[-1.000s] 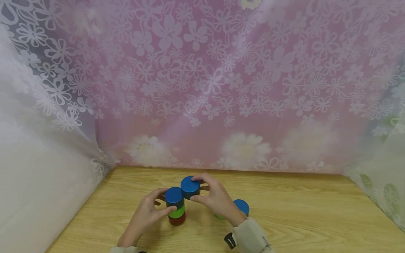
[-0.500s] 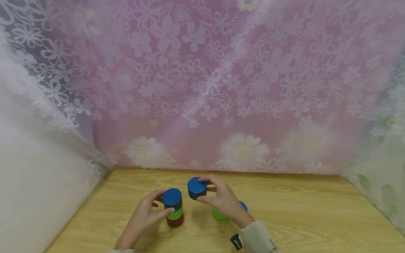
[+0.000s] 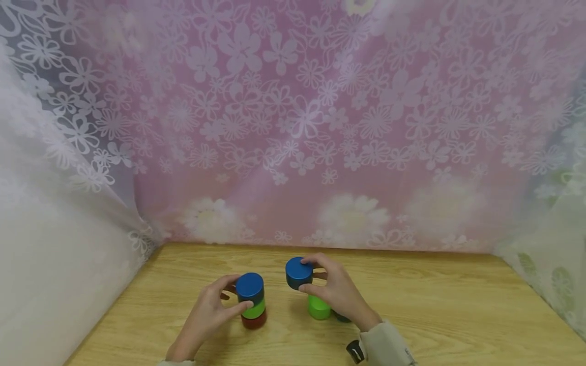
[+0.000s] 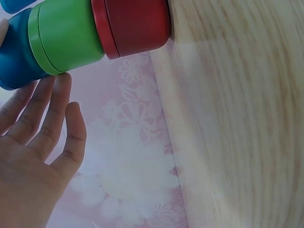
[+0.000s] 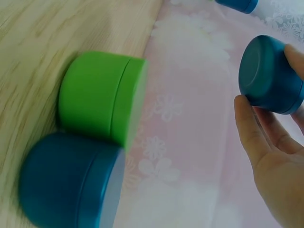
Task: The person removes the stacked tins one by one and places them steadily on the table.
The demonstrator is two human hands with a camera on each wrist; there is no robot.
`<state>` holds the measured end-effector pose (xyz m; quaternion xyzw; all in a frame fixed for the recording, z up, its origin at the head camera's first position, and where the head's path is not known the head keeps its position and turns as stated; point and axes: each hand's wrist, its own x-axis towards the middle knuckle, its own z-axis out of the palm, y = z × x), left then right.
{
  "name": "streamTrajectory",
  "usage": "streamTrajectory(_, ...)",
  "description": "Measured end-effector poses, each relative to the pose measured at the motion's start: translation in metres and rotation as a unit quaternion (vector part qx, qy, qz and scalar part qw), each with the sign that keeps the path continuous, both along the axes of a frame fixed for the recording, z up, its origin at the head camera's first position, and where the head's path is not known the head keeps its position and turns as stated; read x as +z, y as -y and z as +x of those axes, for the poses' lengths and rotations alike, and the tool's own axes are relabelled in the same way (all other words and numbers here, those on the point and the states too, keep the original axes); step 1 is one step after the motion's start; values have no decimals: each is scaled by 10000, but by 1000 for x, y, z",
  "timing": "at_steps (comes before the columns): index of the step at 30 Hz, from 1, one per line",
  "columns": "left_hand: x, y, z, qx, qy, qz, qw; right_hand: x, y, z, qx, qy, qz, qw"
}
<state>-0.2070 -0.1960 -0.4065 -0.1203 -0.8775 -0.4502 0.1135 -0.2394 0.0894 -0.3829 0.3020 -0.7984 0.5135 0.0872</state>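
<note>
Held raised between the thumb and fingers of the right hand (image 3: 336,290): a round blue tin (image 3: 298,272), flat top facing up, clear of the wooden table (image 3: 435,305) and apart from the stack to its left. Nearest to the left hand (image 3: 212,310), standing upright at the fingertips: that stack of three, with a blue top tin (image 3: 250,287), a green middle tin (image 3: 254,309) and a red bottom tin (image 3: 254,322). Grasped from the left, with the thumb on the near side around the seam of blue and green, and the fingertips on the far side. Below the right hand, set upright on the wood: a bright green tin (image 3: 319,307). Just beside it, under the right wrist and mostly hidden in the head view: another blue tin (image 5: 61,180); cannot tell whether touching the green. Around the right wrist, a beige sleeve (image 3: 386,343), with a small black piece (image 3: 355,352) at the cuff. Beyond both hands, a pink flowered sheet (image 3: 293,127); well out past the left hand, a whitish side sheet (image 3: 59,254).
</note>
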Motion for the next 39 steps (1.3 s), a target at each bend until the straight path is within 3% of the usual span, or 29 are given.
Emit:
streamTrajectory(11, -3, 0, -3, 52, -55, 52, 10000, -5, -17, -3, 27, -110, -66, 9999)
streamTrajectory(21, -1, 0, -1, 41, 41, 88, 9999, -4, -31, -2, -236, 316, -35, 9992)
streamTrajectory(39, 0, 0, -1, -9, 35, 116, 9999, -7, -51, -2, -434, 433, 74, 9981)
